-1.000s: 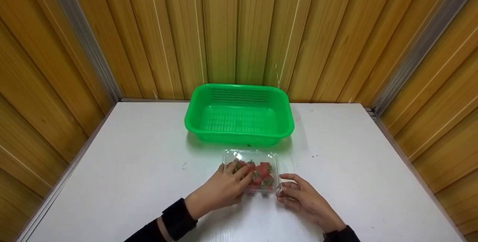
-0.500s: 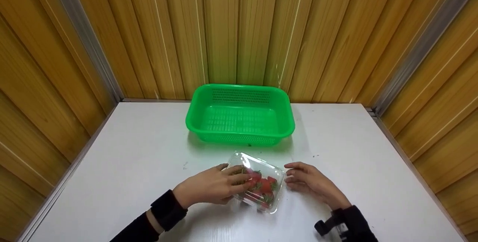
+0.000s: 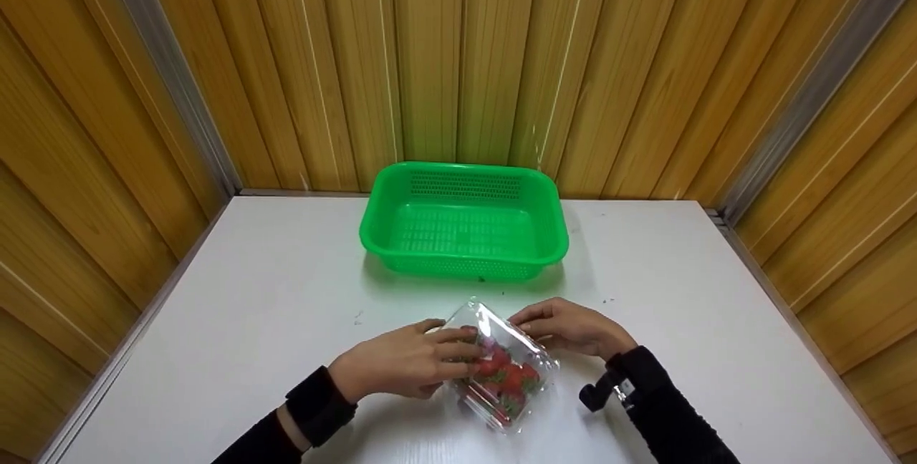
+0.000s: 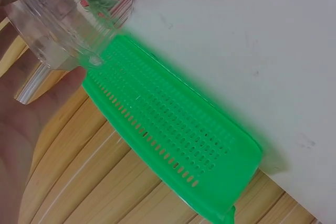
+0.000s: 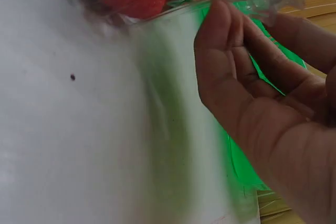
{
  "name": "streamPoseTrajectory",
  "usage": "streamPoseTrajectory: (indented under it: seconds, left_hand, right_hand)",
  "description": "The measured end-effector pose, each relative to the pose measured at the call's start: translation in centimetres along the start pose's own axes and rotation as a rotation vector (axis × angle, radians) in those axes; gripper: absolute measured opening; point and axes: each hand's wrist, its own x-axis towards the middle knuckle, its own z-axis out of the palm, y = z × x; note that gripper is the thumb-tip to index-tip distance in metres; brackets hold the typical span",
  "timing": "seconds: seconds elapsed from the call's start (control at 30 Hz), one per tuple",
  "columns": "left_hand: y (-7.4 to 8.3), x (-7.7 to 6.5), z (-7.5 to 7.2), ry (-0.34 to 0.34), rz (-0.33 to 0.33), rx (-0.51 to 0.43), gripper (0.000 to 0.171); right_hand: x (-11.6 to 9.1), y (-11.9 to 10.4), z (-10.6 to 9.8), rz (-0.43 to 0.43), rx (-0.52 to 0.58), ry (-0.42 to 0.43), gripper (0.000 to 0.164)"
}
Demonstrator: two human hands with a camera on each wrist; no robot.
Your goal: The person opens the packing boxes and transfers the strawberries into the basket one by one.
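Observation:
A clear plastic clamshell box (image 3: 501, 339) with red strawberries (image 3: 512, 378) in it lies turned at an angle near the table's front middle. My left hand (image 3: 408, 364) holds it from the left, fingers spread across the lid; the thumb is mostly hidden. In the left wrist view, the left hand (image 4: 31, 98) shows beside the box's clear end. On the far right side, my right hand (image 3: 569, 328) has its bent fingertips at the box's edge. The right wrist view shows the right hand (image 5: 262, 87) pinching at the clear rim, palm side visible.
A green perforated basket (image 3: 464, 263) stands behind the box, against the wood-patterned wall (image 3: 458, 56). The white table (image 3: 286, 271) meets panelled side walls at left and right. Black straps (image 3: 321, 405) sit on both wrists.
The box has swung clockwise and drawn a little nearer, with the left hand on it throughout. My right hand drew away from its near right side and came back onto its far right side.

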Motion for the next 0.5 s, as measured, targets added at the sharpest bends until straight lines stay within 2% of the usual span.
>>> streamPoseTrajectory:
  seconds: [0.1, 0.3, 0.4, 0.5]
  left_hand:
    - [0.0, -0.1, 0.4, 0.012, -0.017, 0.043, 0.056]
    - [-0.7, -0.3, 0.6, 0.071, -0.083, 0.147, 0.036]
    - [-0.7, 0.0, 0.2, 0.125, -0.118, 0.166, 0.030]
    - [0.2, 0.8, -0.7, 0.198, -0.165, 0.165, 0.024]
  right_hand:
    - [-0.3, 0.3, 0.1, -0.001, 0.041, -0.001, 0.028]
    - [-1.9, 1.3, 0.8, -0.017, 0.161, -0.031, 0.024]
    - [-2.7, 1.8, 2.2, -0.033, 0.208, 0.023, 0.022]
    - [-3.7, 2.2, 3.9, -0.031, 0.260, 0.098, 0.021]
